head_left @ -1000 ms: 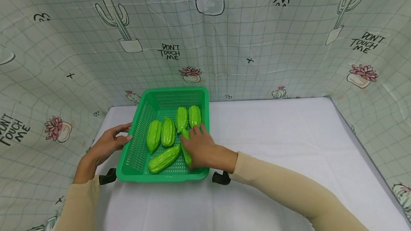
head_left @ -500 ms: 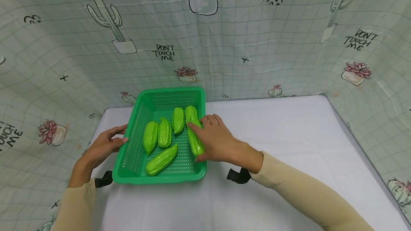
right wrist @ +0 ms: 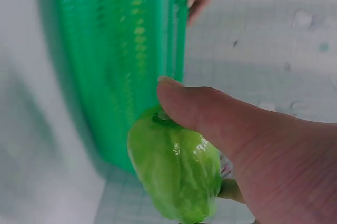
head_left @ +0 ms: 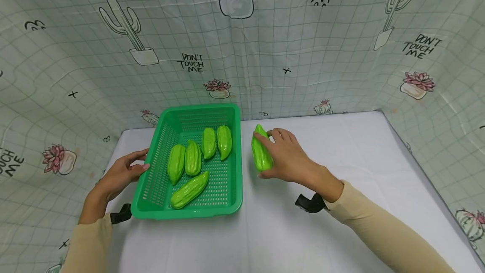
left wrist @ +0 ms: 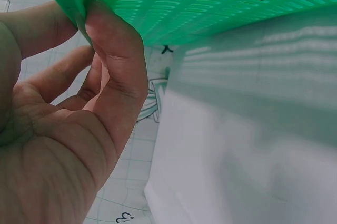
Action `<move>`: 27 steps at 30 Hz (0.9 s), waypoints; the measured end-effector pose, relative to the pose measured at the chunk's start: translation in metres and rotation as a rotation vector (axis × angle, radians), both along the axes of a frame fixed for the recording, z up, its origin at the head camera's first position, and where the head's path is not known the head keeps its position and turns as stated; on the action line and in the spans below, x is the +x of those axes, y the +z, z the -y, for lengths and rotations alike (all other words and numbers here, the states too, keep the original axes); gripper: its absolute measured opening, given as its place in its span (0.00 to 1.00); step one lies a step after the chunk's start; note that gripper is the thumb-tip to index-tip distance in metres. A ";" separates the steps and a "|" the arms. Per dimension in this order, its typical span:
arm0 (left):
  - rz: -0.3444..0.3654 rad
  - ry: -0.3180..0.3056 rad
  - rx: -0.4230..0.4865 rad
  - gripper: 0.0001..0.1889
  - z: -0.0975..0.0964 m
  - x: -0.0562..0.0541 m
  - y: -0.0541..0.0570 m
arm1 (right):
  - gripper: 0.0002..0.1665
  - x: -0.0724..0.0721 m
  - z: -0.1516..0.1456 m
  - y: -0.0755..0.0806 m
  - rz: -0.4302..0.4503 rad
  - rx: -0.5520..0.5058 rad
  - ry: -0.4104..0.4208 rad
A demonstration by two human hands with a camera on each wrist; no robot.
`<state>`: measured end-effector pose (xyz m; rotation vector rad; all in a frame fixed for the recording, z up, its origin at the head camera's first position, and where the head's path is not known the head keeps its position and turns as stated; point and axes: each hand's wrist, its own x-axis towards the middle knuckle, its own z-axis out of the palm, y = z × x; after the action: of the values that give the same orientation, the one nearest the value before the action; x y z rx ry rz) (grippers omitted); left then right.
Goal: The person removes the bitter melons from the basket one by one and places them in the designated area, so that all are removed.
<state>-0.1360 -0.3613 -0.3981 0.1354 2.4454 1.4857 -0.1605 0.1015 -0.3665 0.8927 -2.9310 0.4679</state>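
A bright green, ridged bitter melon (head_left: 261,149) is held by my right hand (head_left: 289,157) above the table, just right of the green plastic basket (head_left: 185,213). In the right wrist view, the thumb (right wrist: 205,110) presses one end of this bitter melon (right wrist: 176,166), and the other fingers are mostly hidden behind it. My left hand (head_left: 121,176) grips the basket's left rim. Up close in the left wrist view, that hand (left wrist: 68,113) pinches the rim between thumb and fingers. Several more bitter melons (head_left: 189,190) lie inside the basket, spaced apart on its slotted floor.
A white cloth covers the table (head_left: 333,146), which stretches away to the right of the basket. Behind and at both sides hangs a grid-patterned curtain (head_left: 265,33) with cactus drawings. Black straps (head_left: 312,203) show at both wrists.
My right hand has lifted one bitter melon from the basket's right side and carried it over the right rim. The left hand keeps its grip on the basket. The view has shifted slightly.
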 end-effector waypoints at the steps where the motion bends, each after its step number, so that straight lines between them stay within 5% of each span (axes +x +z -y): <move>1: -0.001 0.000 -0.004 0.35 0.000 0.000 0.000 | 0.61 -0.002 -0.004 -0.003 -0.002 -0.002 -0.009; 16: 0.000 -0.001 -0.017 0.35 0.000 0.000 0.001 | 0.60 -0.033 -0.063 -0.053 0.074 0.029 -0.118; 27: 0.005 0.008 0.000 0.34 0.000 0.000 0.001 | 0.60 -0.051 -0.079 -0.072 0.116 0.046 -0.098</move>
<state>-0.1358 -0.3612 -0.3975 0.1216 2.4448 1.4877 -0.2111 0.1808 -0.4386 0.7461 -3.0850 0.4639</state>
